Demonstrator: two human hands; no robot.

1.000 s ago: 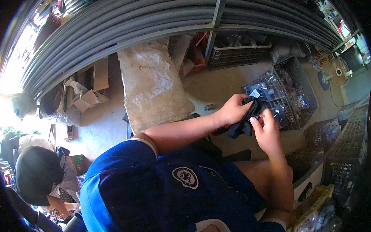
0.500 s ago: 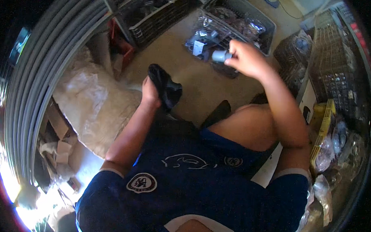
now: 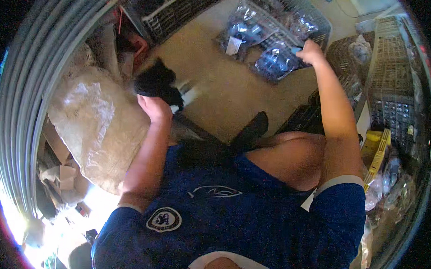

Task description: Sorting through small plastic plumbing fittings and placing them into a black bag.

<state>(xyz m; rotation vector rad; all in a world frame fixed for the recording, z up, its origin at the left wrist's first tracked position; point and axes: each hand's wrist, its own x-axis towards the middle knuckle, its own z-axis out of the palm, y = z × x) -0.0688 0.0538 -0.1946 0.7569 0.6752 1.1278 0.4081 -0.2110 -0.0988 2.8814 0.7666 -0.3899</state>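
Note:
My left hand (image 3: 154,108) is closed on a black, soft-looking thing (image 3: 155,80) whose kind I cannot make out; it bulges above my fingers, left of centre. My right hand (image 3: 312,52) reaches far out over the near side of a grey plastic crate (image 3: 323,29). Its fingers are closed around a small grey-blue pipe fitting (image 3: 296,50), mostly hidden by the hand. Just left of and below that hand, a clear plastic bag of grey fittings (image 3: 276,63) hangs at the crate's side. Another clear bag with a white label (image 3: 245,33) is beside it.
Grey pipes (image 3: 41,81) curve along the left side. A big tan sack (image 3: 99,125) rests beside my left arm. Dark crates (image 3: 177,14) stand at the back, with more crates (image 3: 393,69) on the right. A yellow crate (image 3: 378,154) and clear bags (image 3: 389,181) lie near my right elbow.
My right hand has moved right and away from me with the fitting, to the crate's near side. My left hand has shifted left with the black thing. The view has moved slightly.

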